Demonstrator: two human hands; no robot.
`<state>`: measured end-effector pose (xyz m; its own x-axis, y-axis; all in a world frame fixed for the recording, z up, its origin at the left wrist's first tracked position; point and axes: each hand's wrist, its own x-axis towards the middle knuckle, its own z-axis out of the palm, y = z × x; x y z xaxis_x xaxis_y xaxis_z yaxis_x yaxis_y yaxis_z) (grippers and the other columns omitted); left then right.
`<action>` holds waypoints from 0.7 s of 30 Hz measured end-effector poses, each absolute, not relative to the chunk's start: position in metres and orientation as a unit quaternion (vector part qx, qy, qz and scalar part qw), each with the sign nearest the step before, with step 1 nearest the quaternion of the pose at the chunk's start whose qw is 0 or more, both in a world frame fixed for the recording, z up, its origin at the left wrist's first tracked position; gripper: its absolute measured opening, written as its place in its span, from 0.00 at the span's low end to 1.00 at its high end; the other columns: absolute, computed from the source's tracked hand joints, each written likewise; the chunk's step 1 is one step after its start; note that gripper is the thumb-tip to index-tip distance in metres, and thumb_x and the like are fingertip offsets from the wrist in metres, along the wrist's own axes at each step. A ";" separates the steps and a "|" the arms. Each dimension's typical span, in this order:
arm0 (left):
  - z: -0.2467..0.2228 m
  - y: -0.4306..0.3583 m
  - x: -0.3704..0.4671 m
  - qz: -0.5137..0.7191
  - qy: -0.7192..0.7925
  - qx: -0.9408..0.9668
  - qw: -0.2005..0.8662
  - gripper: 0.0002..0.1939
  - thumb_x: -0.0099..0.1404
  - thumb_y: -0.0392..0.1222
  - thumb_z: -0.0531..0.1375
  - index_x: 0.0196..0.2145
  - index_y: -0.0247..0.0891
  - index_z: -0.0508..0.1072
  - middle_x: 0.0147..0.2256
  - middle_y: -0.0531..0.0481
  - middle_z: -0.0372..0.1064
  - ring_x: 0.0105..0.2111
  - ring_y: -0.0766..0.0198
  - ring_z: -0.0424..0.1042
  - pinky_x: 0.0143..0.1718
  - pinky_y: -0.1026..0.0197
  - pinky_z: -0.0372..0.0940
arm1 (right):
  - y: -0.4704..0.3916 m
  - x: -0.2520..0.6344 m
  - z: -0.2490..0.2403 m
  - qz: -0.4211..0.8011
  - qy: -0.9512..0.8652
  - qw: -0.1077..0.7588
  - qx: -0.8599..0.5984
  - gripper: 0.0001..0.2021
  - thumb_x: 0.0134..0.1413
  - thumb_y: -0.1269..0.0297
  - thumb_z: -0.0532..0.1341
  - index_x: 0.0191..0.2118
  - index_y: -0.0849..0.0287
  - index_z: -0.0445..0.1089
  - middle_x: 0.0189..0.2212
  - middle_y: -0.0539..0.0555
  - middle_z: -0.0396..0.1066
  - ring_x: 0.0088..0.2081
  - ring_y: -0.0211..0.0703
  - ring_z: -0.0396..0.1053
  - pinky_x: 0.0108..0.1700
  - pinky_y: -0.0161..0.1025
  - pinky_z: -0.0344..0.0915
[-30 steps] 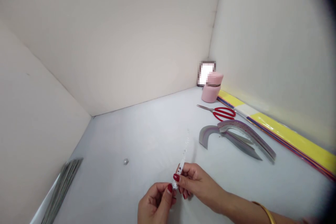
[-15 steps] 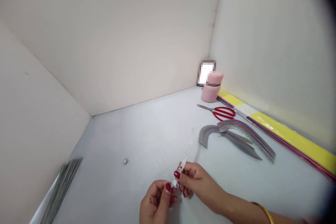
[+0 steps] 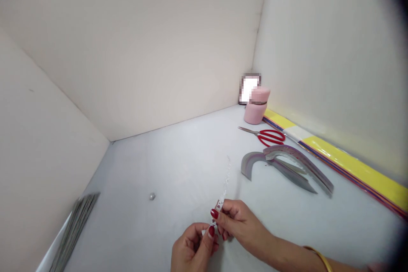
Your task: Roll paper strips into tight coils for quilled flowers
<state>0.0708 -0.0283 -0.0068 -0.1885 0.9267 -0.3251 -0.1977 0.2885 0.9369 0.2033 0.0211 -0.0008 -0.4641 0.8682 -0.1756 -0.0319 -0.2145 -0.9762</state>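
Observation:
Between my two hands is a narrow white lacy strip (image 3: 226,182) with small cut-out holes; its free end sticks up and away over the table. My right hand (image 3: 237,219) pinches the strip between thumb and fingers. Just below and to the left, my left hand (image 3: 194,245) closes thumb against forefinger on the strip's lower end, where a small shiny bit shows. The two sets of fingertips nearly touch. What lies under the left thumb is mostly hidden. A small silvery bead-like piece (image 3: 152,196) sits on the table left of my hands.
Right of my hands lie curved grey-purple strips (image 3: 295,168) and red-handled scissors (image 3: 267,136). A pink jar (image 3: 256,112) stands in the back corner before a blurred-out framed object (image 3: 247,88). Yellow wrapped sheets (image 3: 338,157) line the right wall. Thin grey-green sticks (image 3: 75,229) lie at left.
My left hand has shifted slightly right and its thumb now sits closer to the right fingers. The strip's free end stands more upright and shows more sharply.

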 end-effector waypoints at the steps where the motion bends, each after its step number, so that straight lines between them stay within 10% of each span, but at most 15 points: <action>1: -0.005 -0.028 0.071 0.512 0.575 0.305 0.560 0.18 0.44 0.55 0.66 0.19 0.34 0.75 0.16 0.50 0.71 0.17 0.68 0.65 0.21 0.67 0.61 | 0.021 0.203 -0.001 0.671 -0.530 0.337 -0.393 0.19 0.49 0.49 0.60 0.22 0.61 0.63 0.15 0.46 0.60 0.18 0.32 0.57 0.22 0.30 0.54; 21: -0.006 -0.028 0.081 0.642 0.520 0.231 0.514 0.18 0.39 0.45 0.72 0.29 0.37 0.75 0.19 0.51 0.75 0.21 0.69 0.71 0.25 0.69 0.64 | 0.023 0.201 0.000 0.743 -0.454 0.308 -0.383 0.14 0.43 0.58 0.66 0.23 0.62 0.63 0.17 0.46 0.65 0.18 0.30 0.59 0.23 0.30 0.55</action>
